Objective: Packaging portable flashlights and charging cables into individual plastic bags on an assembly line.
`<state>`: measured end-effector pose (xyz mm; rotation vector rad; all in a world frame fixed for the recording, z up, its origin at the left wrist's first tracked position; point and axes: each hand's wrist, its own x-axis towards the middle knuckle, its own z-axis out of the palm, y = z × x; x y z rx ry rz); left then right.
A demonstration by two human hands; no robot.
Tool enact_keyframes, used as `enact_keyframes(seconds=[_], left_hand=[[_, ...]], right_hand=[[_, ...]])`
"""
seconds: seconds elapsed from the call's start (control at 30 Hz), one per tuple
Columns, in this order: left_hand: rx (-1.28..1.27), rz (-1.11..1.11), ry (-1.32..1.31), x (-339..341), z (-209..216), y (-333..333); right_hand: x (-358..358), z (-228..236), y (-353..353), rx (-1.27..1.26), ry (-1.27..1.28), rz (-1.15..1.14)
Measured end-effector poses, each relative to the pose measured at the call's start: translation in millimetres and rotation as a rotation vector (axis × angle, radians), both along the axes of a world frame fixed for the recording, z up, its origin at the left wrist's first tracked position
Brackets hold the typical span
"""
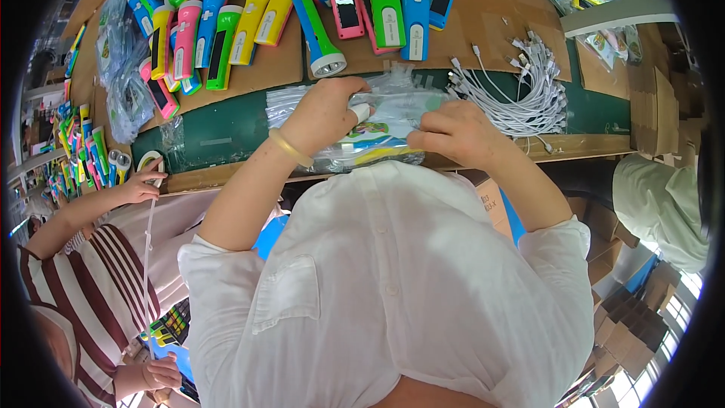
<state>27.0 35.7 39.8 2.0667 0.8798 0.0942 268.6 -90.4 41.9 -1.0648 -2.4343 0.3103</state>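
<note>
A stack of clear plastic bags (385, 109) lies at the table's front edge, before my chest. My left hand (326, 112) rests over its left part, fingers curled on the clear plastic; something white, perhaps a finger wrap, shows at the thumb. On the other side, my right hand (459, 133) is closed, its fingertips pinching the plastic. Through the film between my hands, a printed card (370, 130) and blue and yellow shapes show. Just beyond my left hand stands a green and blue flashlight (317, 36), lamp end toward me.
Many colourful flashlights (385, 0) cover the table's far side. A bundle of white cables (529, 91) lies right of my right hand. Plastic bags (124, 83) are heaped at the left. A co-worker in a striped shirt (91, 272) holds a white strip at lower left.
</note>
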Motion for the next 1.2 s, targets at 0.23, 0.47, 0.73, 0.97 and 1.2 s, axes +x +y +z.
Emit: enact_keyframes(seconds=[0.23, 0.47, 0.73, 0.97, 1.2], left_hand=[[0.087, 0.238, -0.068, -17, -31, -4], [0.042, 0.201, -0.321, -10, -52, -3], [-0.019, 0.272, -0.382, -1, -34, -11], [-0.024, 0.279, -0.420, -5, -24, -20], [0.077, 0.208, -0.402, -9, -15, -20]], right_hand=[[81, 41, 18, -0.262, 0.393, -0.712], [322, 101, 167, 0.468, 0.102, -1.229], [176, 76, 137, -0.019, 0.235, -0.786], [-11, -6, 84, -0.190, 0.132, -0.154], [-32, -4, 71, -0.160, 0.195, -0.143]])
